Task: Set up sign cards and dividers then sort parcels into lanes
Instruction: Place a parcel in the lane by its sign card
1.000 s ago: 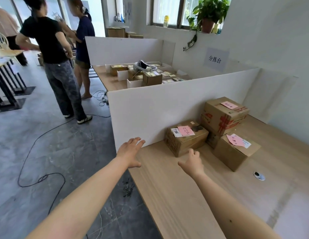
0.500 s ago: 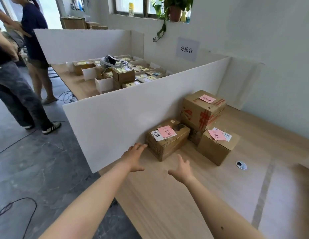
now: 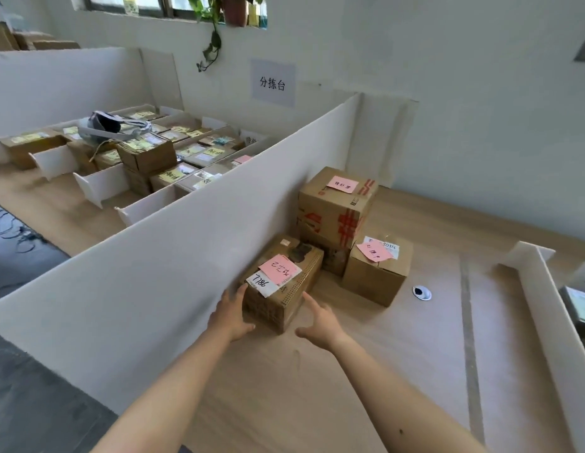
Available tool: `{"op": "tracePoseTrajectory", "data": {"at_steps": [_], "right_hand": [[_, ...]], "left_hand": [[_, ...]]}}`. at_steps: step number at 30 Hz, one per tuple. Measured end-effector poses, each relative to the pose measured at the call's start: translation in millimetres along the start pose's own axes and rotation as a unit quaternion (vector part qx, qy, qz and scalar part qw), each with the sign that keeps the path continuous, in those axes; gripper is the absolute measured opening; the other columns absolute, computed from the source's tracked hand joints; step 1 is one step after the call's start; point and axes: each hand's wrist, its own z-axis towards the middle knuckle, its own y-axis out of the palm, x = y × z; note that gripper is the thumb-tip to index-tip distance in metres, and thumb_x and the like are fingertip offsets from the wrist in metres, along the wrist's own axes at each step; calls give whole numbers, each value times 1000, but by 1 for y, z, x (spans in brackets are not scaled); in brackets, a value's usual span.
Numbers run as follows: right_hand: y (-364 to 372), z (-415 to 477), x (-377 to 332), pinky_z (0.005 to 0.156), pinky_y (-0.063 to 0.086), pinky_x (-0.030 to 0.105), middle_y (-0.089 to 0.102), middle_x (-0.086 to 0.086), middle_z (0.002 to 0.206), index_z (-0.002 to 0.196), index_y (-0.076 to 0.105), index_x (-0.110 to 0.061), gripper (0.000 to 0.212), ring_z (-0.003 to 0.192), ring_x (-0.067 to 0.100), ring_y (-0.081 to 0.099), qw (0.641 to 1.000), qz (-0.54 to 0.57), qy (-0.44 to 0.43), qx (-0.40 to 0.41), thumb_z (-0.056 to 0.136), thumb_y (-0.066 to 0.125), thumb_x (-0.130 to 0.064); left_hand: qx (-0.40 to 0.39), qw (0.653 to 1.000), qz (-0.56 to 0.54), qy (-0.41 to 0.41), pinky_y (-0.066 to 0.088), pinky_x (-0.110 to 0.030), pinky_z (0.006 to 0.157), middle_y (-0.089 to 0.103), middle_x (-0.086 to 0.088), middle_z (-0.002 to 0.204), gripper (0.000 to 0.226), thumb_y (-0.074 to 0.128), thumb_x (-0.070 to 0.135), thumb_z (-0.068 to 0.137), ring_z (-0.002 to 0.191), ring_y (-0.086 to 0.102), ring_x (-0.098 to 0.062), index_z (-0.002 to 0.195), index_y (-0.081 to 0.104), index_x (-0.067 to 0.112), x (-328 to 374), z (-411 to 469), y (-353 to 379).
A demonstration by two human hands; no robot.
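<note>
Left hand (image 3: 230,313): open, fingers straight and held close together, thumb set apart. The fingertips lie against the near left corner of the nearest parcel (image 3: 286,304), in the narrow gap between that parcel and the long divider (image 3: 173,256).
Right hand (image 3: 320,322): open, fingers straight, thumb spread wide toward the left hand. The fingertips stand at the parcel's right face; contact appears made, though the angle does not settle it.
Nearest parcel: brown carton resting flat on the table (image 3: 317,403), close against the long divider, between the two hands.
Markings: a pink note (image 3: 279,269) with handwriting lies on its top, overlapping a white label (image 3: 261,283) that reads 7786.
Tall parcel (image 3: 337,207): stands behind the nearest one and carries red tape and its own pink slip on top.
Small parcel (image 3: 377,273): just right of the tall parcel, touching it, with a pink slip over a white label.
Second divider (image 3: 539,308): upright white board along the right side of the table, well apart from the parcels.
Grommet (image 3: 422,293): round fitting in the table top, near the small parcel.
Wall sign (image 3: 273,82): white sheet with three printed characters, fixed above the far end of the long divider.
Neighbouring table (image 3: 56,207): beyond the long divider, holding many labelled cartons in rows between short white boards.
</note>
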Motion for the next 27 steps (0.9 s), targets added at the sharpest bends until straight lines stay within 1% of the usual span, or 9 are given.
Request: {"op": "tracePoseTrajectory", "data": {"at_steps": [3, 6, 9, 12, 14, 16, 18, 22, 27], "right_hand": [[4, 11, -11, 115, 24, 39, 36, 8, 152, 154, 10, -30, 90, 148, 28, 5, 1000, 12, 11, 3, 85, 66, -18], [10, 17, -20, 112, 28, 34, 30, 14, 152, 152, 16, -31, 85, 144, 31, 18, 999, 24, 24, 9, 83, 65, -19], [15, 23, -24, 110, 33, 36, 24, 17, 151, 150, 22, -32, 82, 139, 34, 29, 999, 36, 34, 16, 82, 67, -21], [18, 27, -26, 110, 35, 37, 19, 15, 155, 150, 22, -36, 83, 140, 35, 28, 998, 44, 39, 17, 83, 68, -21], [20, 28, -26, 112, 33, 36, 14, 12, 158, 151, 19, -37, 87, 143, 33, 23, 998, 48, 44, 9, 83, 70, -20], [23, 29, -27, 113, 29, 33, 10, 10, 160, 152, 16, -37, 91, 146, 30, 18, 998, 46, 45, -2, 82, 71, -18], [27, 30, -27, 112, 30, 31, 9, 8, 160, 152, 16, -35, 93, 146, 28, 18, 998, 48, 45, -8, 81, 71, -14], [34, 28, -31, 105, 36, 27, 24, 7, 153, 150, 24, -31, 89, 137, 27, 35, 994, 94, 60, 17, 78, 71, -10], [38, 22, -26, 102, 43, 29, 46, 7, 141, 146, 32, -30, 84, 124, 23, 50, 984, 141, 86, 60, 75, 72, -12]], "left_hand": [[-11, 1000, -8, 8, 30, -41, 111, 8, -13, 156, 100, 73, 34, 77, 142, 22, -30, 151, 6, 27, 2, 20, 1], [-29, 999, -28, 30, 24, -36, 115, 7, -15, 155, 99, 75, 30, 76, 143, 17, -30, 151, 11, 23, 0, 36, 4], [-40, 997, -51, 42, 21, -32, 115, 4, -18, 155, 98, 76, 25, 75, 144, 14, -31, 150, 12, 22, -2, 45, 9], [-41, 996, -67, 37, 20, -33, 116, 1, -20, 155, 100, 76, 24, 74, 144, 12, -32, 150, 12, 22, -2, 53, 11], [-35, 996, -81, 32, 20, -34, 116, 8, -21, 154, 103, 79, 23, 71, 143, 13, -32, 150, 14, 20, -2, 57, 12], [-19, 993, -110, 26, 26, -35, 113, 23, -21, 148, 104, 81, 20, 66, 139, 23, -32, 149, 19, 18, -1, 58, 10], [-5, 991, -135, 18, 32, -34, 109, 35, -19, 141, 103, 81, 17, 64, 133, 32, -30, 148, 23, 18, 2, 58, 9], [-9, 990, -142, 15, 34, -33, 105, 40, -13, 138, 102, 82, 21, 63, 129, 36, -28, 147, 24, 19, 9, 57, 11], [-31, 990, -128, 41, 41, -31, 98, 36, -13, 127, 101, 82, 19, 67, 114, 50, -29, 148, 21, 26, 16, 49, 16]]}}
